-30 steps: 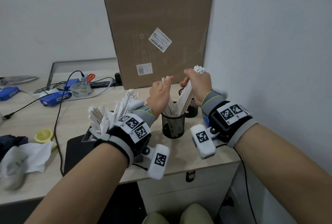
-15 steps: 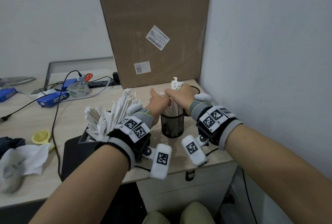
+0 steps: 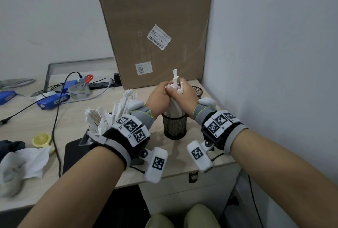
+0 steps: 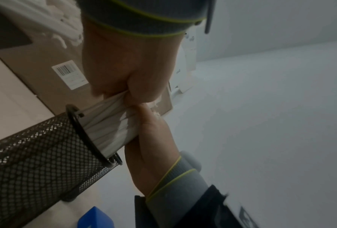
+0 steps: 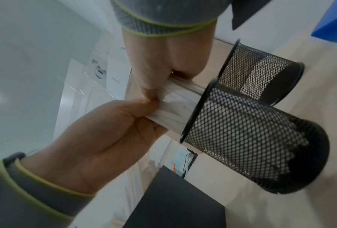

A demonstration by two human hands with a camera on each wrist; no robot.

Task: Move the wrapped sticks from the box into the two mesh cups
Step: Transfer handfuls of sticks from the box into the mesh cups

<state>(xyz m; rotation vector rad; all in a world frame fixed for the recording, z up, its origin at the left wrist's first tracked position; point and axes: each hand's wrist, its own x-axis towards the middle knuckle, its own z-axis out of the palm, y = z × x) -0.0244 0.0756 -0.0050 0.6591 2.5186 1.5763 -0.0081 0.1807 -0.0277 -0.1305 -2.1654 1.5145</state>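
Note:
A bundle of white wrapped sticks (image 3: 175, 107) stands upright in the near black mesh cup (image 3: 175, 128). My left hand (image 3: 158, 98) and right hand (image 3: 183, 94) both grip the bundle just above the rim, thumbs meeting in front. In the left wrist view the left hand (image 4: 128, 74) and right hand (image 4: 154, 138) squeeze the sticks (image 4: 109, 123) above the cup (image 4: 36, 154). The right wrist view shows the same grip on the sticks (image 5: 175, 104), with the second mesh cup (image 5: 261, 74) just behind the near cup (image 5: 241, 131). More wrapped sticks (image 3: 109, 116) fan out of the black box (image 3: 76, 147) on the left.
A tall cardboard carton (image 3: 155, 30) stands behind the cups, and the white wall (image 3: 274, 63) is close on the right. Cables (image 3: 54, 118), blue devices (image 3: 53, 99), a tape roll (image 3: 79, 91), a yellow object (image 3: 41, 139) and crumpled tissue (image 3: 22, 163) lie on the desk's left side.
My right hand has brought its bundle of sticks down from above into the near cup. Both hands have closed together round the sticks over the rim.

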